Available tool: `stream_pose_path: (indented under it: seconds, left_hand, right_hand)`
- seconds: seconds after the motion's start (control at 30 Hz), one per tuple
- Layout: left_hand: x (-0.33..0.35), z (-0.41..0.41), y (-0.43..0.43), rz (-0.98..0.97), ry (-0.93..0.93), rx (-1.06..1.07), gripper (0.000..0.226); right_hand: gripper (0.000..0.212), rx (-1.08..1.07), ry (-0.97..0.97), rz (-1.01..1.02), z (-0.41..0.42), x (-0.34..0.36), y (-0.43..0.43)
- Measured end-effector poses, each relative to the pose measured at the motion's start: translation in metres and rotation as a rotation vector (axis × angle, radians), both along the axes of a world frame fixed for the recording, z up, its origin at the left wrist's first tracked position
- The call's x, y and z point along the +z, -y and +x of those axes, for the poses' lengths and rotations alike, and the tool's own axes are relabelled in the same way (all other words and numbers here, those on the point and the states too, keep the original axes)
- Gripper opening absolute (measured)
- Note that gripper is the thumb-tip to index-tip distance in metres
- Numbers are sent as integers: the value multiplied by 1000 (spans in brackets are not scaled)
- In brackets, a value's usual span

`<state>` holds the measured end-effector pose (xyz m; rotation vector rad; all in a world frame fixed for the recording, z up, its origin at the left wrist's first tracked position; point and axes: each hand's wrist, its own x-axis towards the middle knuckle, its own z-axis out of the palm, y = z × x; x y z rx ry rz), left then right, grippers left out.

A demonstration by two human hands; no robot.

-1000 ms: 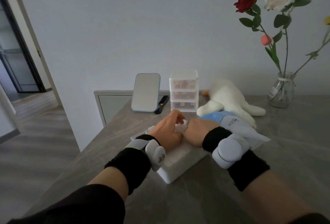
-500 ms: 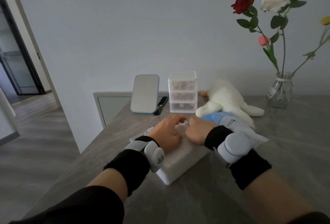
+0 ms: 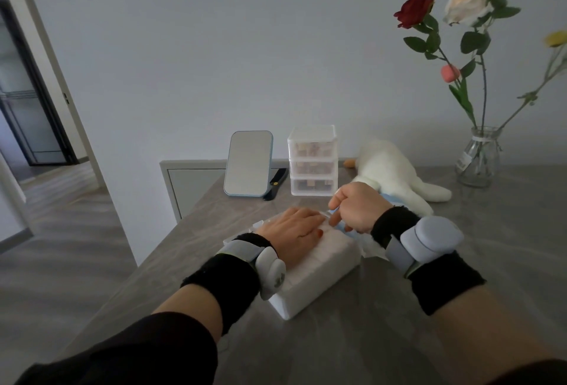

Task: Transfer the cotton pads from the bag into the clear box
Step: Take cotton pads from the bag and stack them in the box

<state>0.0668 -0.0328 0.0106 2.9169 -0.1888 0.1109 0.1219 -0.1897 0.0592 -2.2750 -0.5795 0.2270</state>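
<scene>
- Head view: the left hand [image 3: 296,231] lies flat, fingers spread, pressing down on the white block of pads [image 3: 319,274] at the near table [image 3: 460,308] edge.
- The pads seem to fill the clear box [image 3: 260,226], whose see-through rim shows just beyond the left wrist; how far the box reaches under them cannot be told.
- The right hand [image 3: 356,209] hovers just above the far end of the pads, fingers curled, forefinger and thumb drawn together on what looks like a thin clear edge; whether that is a lid or bag film cannot be told.
- The blue bag [image 3: 389,199] lies flat just behind the right hand, against the plush toy [image 3: 395,176].
- Judged step: settling the stack. Keep the left palm's pressure even so the soft pads pack level, and lift the clear edge straight, not sideways, or the top layers may skew.
</scene>
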Motion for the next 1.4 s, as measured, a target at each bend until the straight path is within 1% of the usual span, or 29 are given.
stream_pose_path:
  seconds: [0.1, 0.2, 0.23, 0.3, 0.47, 0.57, 0.67, 0.77, 0.83, 0.9, 0.97, 1.07, 1.1, 1.17, 1.27, 1.33, 1.4]
  left_hand:
    - [5, 0, -1, -115, 21, 12, 44]
    - [13, -2, 0, -217, 73, 37, 42]
    - [15, -5, 1, -223, 92, 32, 45]
    - [22, -9, 2, -173, 112, 31, 43]
    - [22, -14, 8, -120, 174, 71, 47]
    - [21, -13, 20, -131, 247, 88, 46]
    - [22, -13, 42, -129, 258, 108, 43]
    - [22, -11, 64, -128, 224, 125, 48]
    - [21, -9, 81, -93, 219, 125, 49]
    - [22, -10, 96, -24, 244, 125, 51]
    - [23, -7, 111, 102, 259, 128, 49]
    - [23, 3, 130, 349, 252, 149, 35]
    - [23, 5, 130, 377, 228, 171, 30]
    - [27, 11, 135, 337, 183, 214, 24]
    - [34, 16, 132, 179, 166, 287, 19]
    - [38, 20, 131, 124, 177, 305, 16]
    - [41, 23, 128, 91, 200, 311, 20]
  right_hand:
    - [24, -68, 95, 85, 1, 3, 3]
    - [21, -115, 197, 147, 6, 7, 11]
    - [20, -122, 219, 177, 6, 8, 16]
    - [16, -144, 249, 244, 9, 7, 24]
    - [18, -187, 313, 344, 3, -4, 51]
    - [7, -245, 365, 421, 4, -6, 65]
    - [26, -310, 356, 520, 0, -15, 84]
    - [35, -385, 490, 614, -13, -33, 98]
    - [42, -446, 573, 650, -21, -50, 105]
    - [40, -437, 623, 579, -26, -63, 108]
    - [36, -385, 631, 454, -24, -71, 111]
    - [34, -343, 603, 336, -18, -76, 113]
    - [32, -336, 600, 296, -18, -76, 111]
    - [35, -335, 556, 163, -18, -74, 114]
    - [53, -295, 437, -19, -21, -65, 115]
    - [59, -305, 431, -55, -22, -62, 116]
    - [62, -309, 462, -57, -22, -61, 115]
